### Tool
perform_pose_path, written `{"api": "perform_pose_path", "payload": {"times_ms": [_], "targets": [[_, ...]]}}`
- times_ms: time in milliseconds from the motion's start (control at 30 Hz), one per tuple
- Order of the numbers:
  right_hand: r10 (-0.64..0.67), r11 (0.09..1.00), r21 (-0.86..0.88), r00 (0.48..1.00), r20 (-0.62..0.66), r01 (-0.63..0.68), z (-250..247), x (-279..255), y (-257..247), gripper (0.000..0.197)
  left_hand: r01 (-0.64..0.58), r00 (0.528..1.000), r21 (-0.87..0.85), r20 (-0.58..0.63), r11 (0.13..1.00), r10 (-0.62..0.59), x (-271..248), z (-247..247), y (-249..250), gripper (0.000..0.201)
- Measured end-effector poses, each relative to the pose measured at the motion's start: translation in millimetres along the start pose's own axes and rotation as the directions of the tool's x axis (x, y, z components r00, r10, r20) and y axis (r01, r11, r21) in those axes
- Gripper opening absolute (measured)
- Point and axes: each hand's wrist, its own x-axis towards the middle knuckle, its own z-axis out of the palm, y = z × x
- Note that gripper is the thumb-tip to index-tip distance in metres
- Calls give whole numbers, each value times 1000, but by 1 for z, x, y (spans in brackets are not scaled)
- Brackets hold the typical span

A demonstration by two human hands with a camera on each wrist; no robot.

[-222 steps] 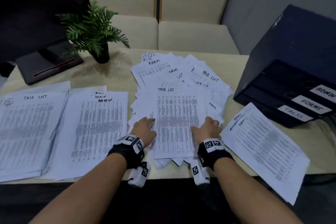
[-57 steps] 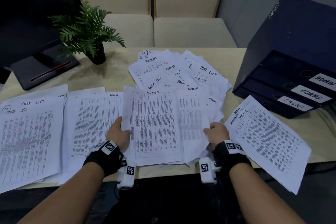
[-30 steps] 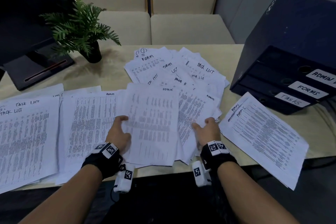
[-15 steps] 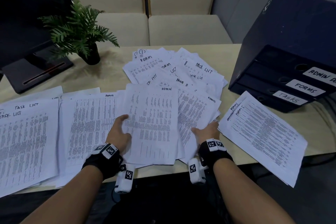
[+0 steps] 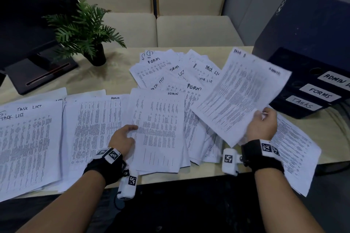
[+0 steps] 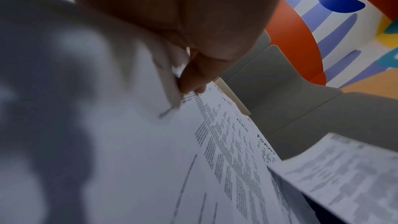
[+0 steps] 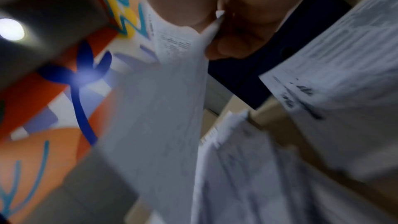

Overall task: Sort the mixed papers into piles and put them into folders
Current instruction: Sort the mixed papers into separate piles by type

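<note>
A fanned heap of mixed papers (image 5: 176, 73) lies mid-table. My right hand (image 5: 262, 126) pinches a printed sheet (image 5: 240, 96) by its lower corner and holds it in the air above the forms pile (image 5: 295, 149); the right wrist view shows that sheet (image 7: 163, 108) caught between thumb and fingers. My left hand (image 5: 124, 136) grips the left edge of a sheet marked ADMIN (image 5: 159, 130), thumb on top; this ADMIN sheet (image 6: 215, 168) fills the left wrist view. To the left lie the admin pile (image 5: 94, 128) and the task list pile (image 5: 26, 142).
Dark binders (image 5: 310, 89) labelled ADMIN, FORMS and TASKS stand at the right. A potted fern (image 5: 85, 30) and a monitor base (image 5: 41, 75) sit at the back left. Beige seats (image 5: 170, 30) are behind the table (image 5: 113, 77). The forms pile overhangs the near edge.
My right hand has lifted one sheet off the mixed heap and swung it up and right, uncovering a page marked FORM. The left hand still holds the ADMIN sheet.
</note>
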Motion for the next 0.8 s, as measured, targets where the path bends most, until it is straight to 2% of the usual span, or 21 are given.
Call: {"api": "perform_pose_path", "payload": {"times_ms": [33, 100, 167, 200, 267, 333, 367, 400, 433, 500, 533, 600, 667, 700, 733, 800], "targets": [[-18, 999, 33, 999, 29, 17, -1, 5, -3, 17, 9, 1000, 4, -3, 1000, -9, 1, 0, 0, 48], [-44, 997, 66, 985, 166, 34, 6, 4, -6, 9, 0, 1000, 23, -11, 1000, 0, 3, 2, -2, 38], [-87, 996, 36, 938, 334, 80, 19, -10, -7, 7, -33, 999, 20, -38, 999, 34, 1, 3, 4, 24], [-91, 995, 5, 905, 416, 98, 27, -23, -7, 7, -41, 998, -3, -44, 999, 41, 0, 3, 6, 22], [-80, 989, -61, 820, 567, 139, 44, -49, -4, 7, -3, 1000, -63, -5, 998, 3, 0, 3, 11, 45], [-56, 977, -113, 732, 679, 180, 60, -72, 0, 8, 61, 997, -95, 51, 994, -56, 2, 2, 13, 79], [-47, 974, -121, 696, 717, 190, 68, -80, 4, 9, 87, 995, -102, 67, 991, -80, 1, 1, 14, 89], [-43, 972, -123, 662, 748, 202, 76, -87, 5, 9, 97, 994, -124, 69, 988, -89, -2, -1, 15, 87], [-38, 967, -134, 640, 767, 218, 81, -93, 6, 8, 105, 992, -113, 81, 988, -96, -6, -3, 16, 75], [-19, 958, -166, 631, 775, 232, 88, -102, 6, 5, 21, 996, -75, 88, 997, -15, -12, -8, 12, 39], [-3, 961, -175, 645, 764, 212, 89, -106, 4, 5, -40, 996, -52, 83, 998, 44, -13, -10, 8, 24], [28, 974, -172, 677, 736, 147, 91, -114, -2, 21, -94, 992, -136, 69, 986, 104, -15, -23, 1, 13], [79, 984, -164, 673, 735, 64, 97, -124, -6, 46, -97, 992, -276, 54, 956, 117, -11, -41, -7, 28], [107, 989, -148, 636, 764, 11, 103, -133, -10, 54, -103, 992, -309, 31, 945, 119, -11, -52, -12, 36], [139, 990, -134, 576, 805, -52, 110, -144, -13, 56, -105, 994, -308, 2, 945, 111, -8, -64, -20, 45], [173, 982, -114, 456, 873, -153, 125, -168, -22, 48, -90, 996, -277, -52, 957, 78, 0, -87, -43, 69]]}}
